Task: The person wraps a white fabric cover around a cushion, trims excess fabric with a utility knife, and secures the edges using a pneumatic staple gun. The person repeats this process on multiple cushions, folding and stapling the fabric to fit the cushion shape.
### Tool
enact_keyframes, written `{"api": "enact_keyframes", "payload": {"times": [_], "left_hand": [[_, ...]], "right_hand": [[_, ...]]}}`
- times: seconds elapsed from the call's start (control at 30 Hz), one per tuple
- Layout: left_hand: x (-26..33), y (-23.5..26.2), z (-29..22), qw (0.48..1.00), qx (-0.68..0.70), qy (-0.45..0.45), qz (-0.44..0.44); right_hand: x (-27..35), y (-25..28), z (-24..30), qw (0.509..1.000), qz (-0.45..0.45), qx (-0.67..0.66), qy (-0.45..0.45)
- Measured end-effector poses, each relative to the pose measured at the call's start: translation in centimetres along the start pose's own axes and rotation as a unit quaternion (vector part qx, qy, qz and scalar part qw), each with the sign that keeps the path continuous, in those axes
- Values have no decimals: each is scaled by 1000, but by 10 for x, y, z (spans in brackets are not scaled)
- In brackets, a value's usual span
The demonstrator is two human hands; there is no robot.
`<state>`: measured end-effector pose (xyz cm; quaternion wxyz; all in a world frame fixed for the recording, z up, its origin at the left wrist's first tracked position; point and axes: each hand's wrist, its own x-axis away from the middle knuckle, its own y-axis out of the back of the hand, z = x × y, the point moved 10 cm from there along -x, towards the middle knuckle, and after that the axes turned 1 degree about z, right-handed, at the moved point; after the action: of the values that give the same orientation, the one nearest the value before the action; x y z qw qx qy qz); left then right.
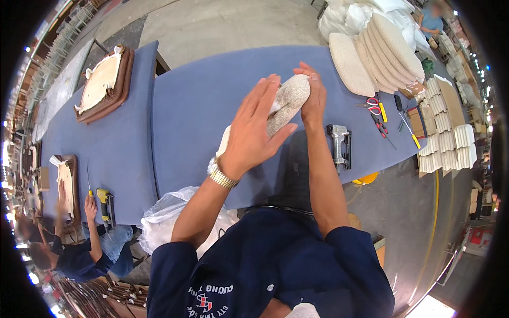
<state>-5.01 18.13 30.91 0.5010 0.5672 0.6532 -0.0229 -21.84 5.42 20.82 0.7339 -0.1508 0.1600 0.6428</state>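
Observation:
A beige, speckled fabric-covered pad (292, 96) is in front of me over the blue tabletop, its near part hidden by my left hand. My left hand (249, 132) lies across it with fingers stretched out, the thumb apart and pointing right. White material shows between that hand and the fabric. Around the pad's right end my right hand (314, 100) is closed, fingers bent at the far edge. A metal watch (221, 174) circles my left wrist. To the right of my right forearm, a silver staple gun (340, 147) rests on the table.
Beige pads (379, 55) stand stacked at the far right. Scissors (375, 107), pliers (380, 127) and yellow-handled screwdrivers (414, 139) lie nearby. A brown-framed seat (108, 84) sits on the left table. A co-worker (85, 254) works at lower left beside a yellow staple gun (105, 206).

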Motion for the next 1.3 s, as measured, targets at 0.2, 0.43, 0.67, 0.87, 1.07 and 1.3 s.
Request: {"api": "enact_keyframes", "payload": {"times": [0.2,0.43,0.67,0.87,1.07,1.3], "left_hand": [[-2,-35,24,999,33,17,17],[-1,-28,26,999,5,7,-42],[12,-23,21,996,33,-27,-76],[8,-2,24,984,144,105,22],[11,30,15,998,-7,63,-9],[42,82,33,996,18,58,-61]], "right_hand": [[0,3,0,997,-50,63,9],[-4,-2,4,995,-63,77,8],[2,-3,17,995,-73,53,34],[10,-16,30,997,-17,-1,74],[22,-56,71,986,5,101,132],[44,-102,149,920,222,173,271]]}}
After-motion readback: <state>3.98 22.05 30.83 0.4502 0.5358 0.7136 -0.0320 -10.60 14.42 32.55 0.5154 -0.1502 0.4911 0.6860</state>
